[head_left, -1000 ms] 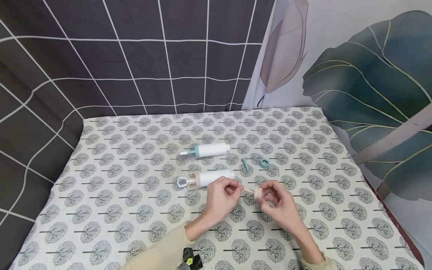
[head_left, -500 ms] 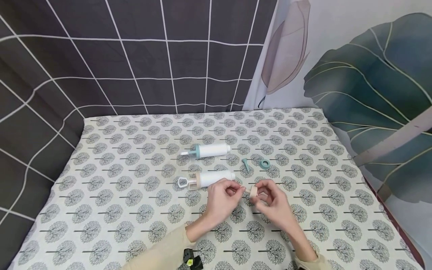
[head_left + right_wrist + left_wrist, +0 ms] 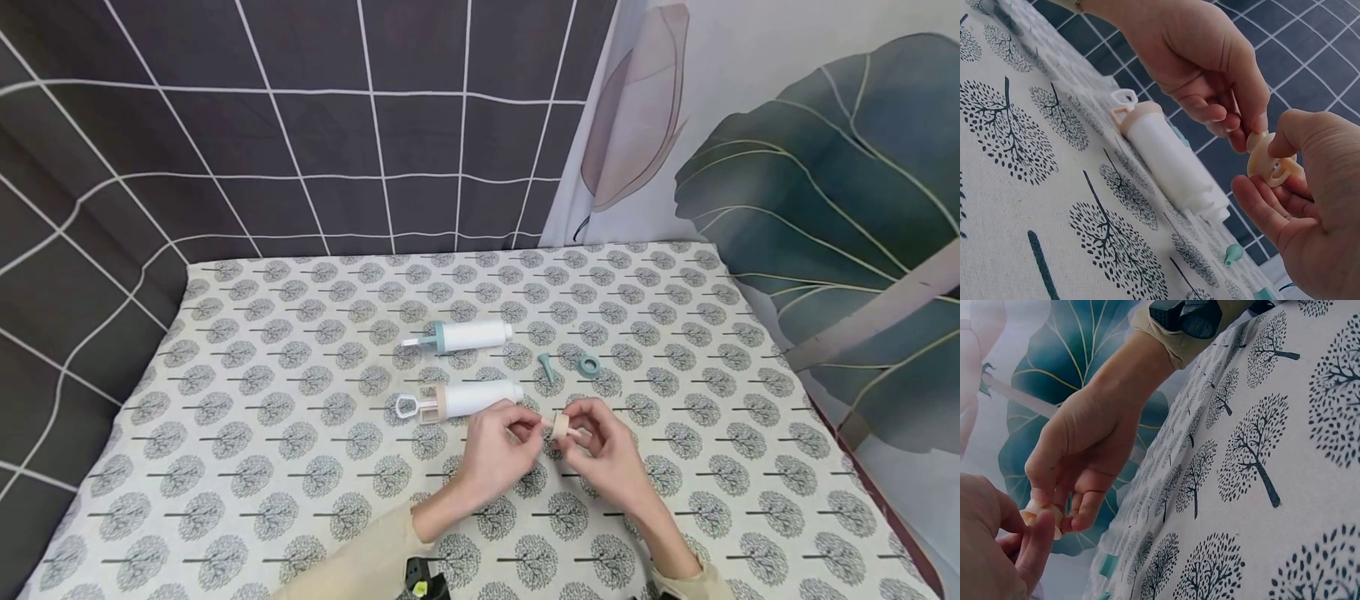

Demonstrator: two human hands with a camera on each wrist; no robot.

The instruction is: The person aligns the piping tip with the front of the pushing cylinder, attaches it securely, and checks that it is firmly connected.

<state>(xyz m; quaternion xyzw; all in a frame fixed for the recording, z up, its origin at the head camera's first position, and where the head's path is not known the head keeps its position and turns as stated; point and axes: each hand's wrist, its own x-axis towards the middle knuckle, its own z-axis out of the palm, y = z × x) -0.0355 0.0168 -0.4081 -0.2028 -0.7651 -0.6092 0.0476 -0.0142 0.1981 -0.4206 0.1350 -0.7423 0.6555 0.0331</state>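
Note:
My left hand [image 3: 498,446] pinches the wide end of a small beige tapered nozzle [image 3: 576,432] between thumb and finger. With thumb and fingertips my right hand [image 3: 609,457] holds a beige ring cap [image 3: 560,426]; the nozzle passes through it, its narrow end showing on the right hand's side. In the right wrist view the cap [image 3: 1263,164] sits between both hands' fingertips, partly covered by the right thumb. Left of the hands lies a white syringe-like tube [image 3: 480,397] with a beige collar and a looped pull handle [image 3: 406,406].
Farther back lies a matching white tube [image 3: 474,335] with a teal collar. A teal tapered nozzle [image 3: 546,367] and a teal ring cap [image 3: 588,366] lie beyond the hands. Tree-patterned cloth [image 3: 300,500] covers the table; a dark gridded curtain [image 3: 300,133] hangs behind it.
The right hand has moved left toward the left hand with the ring cap, which has slid along the nozzle. The nozzle's narrow end now shows past the cap.

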